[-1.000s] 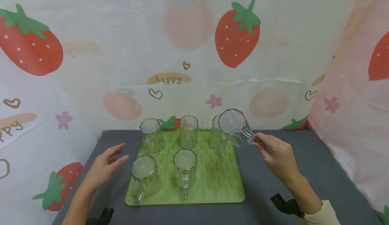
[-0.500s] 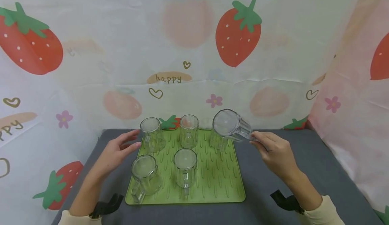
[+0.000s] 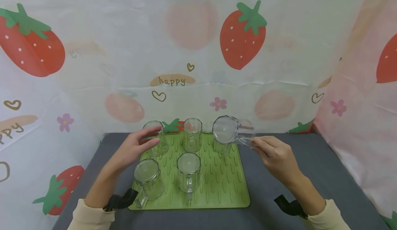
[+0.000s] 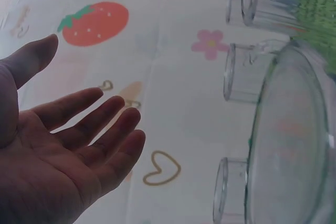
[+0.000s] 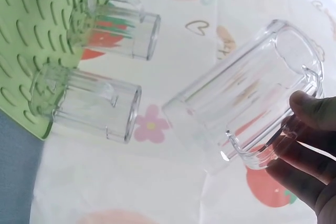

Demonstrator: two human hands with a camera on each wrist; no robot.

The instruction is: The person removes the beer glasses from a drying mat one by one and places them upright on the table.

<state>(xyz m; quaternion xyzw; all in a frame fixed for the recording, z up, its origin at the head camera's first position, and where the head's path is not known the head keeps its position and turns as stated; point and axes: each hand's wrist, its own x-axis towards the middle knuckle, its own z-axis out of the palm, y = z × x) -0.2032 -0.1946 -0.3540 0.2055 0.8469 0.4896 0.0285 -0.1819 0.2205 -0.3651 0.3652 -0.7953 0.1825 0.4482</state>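
Observation:
A green ridged drying mat (image 3: 224, 183) lies on a grey table and carries several clear glass mugs standing upside down. My right hand (image 3: 258, 145) pinches the handle of one more glass mug (image 3: 230, 131), held tilted on its side in the air with its base toward me. That mug hangs just above the back-right mug (image 3: 222, 148). The right wrist view shows the held mug (image 5: 247, 98) and my fingers (image 5: 310, 153) on its handle. My left hand (image 3: 149, 137) reaches with straight fingers to the back-left mug (image 3: 156, 146). In the left wrist view its palm (image 4: 79, 145) holds nothing.
A back-middle mug (image 3: 192, 135), a front-left mug (image 3: 148, 180) and a front-middle mug (image 3: 188, 173) stand on the mat. Grey tabletop (image 3: 310, 164) shows on both sides. A strawberry-print curtain (image 3: 198, 50) closes off the back and sides.
My left hand has moved forward and right, from the table beside the mat up to the back-left mug. My right hand has tipped the held mug further leftward and slightly lower.

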